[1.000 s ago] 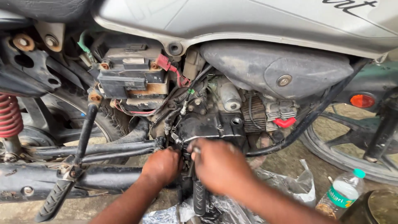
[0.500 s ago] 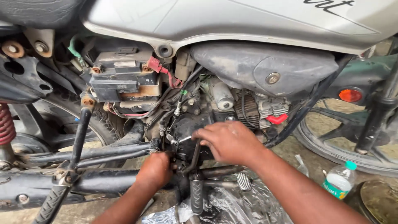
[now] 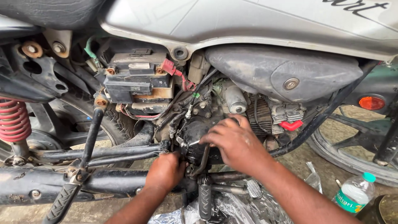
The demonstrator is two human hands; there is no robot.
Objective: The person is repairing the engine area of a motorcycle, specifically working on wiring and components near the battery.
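I look down at the side of a motorcycle with its engine (image 3: 195, 132) exposed below the silver fuel tank (image 3: 257, 20). My left hand (image 3: 165, 171) is closed low against the dark engine casing, fingers curled; what it grips is hidden. My right hand (image 3: 234, 141) rests over the casing a little higher, its fingertips pinching a small metal part or tool tip (image 3: 191, 143). A black foot peg (image 3: 205, 201) hangs just below both hands. The dusty battery (image 3: 137, 81) with red-capped wiring sits up and to the left.
A red rear shock spring (image 3: 14, 120) is at far left, with the kick lever (image 3: 89, 145) slanting down. The dark side cover (image 3: 282, 72) bulges at upper right. A plastic water bottle (image 3: 352, 195) with a green cap lies on the ground at lower right, near another wheel (image 3: 352, 153).
My right hand has moved up and right onto the engine casing. My left hand has stayed low at the casing. The view has shifted slightly.
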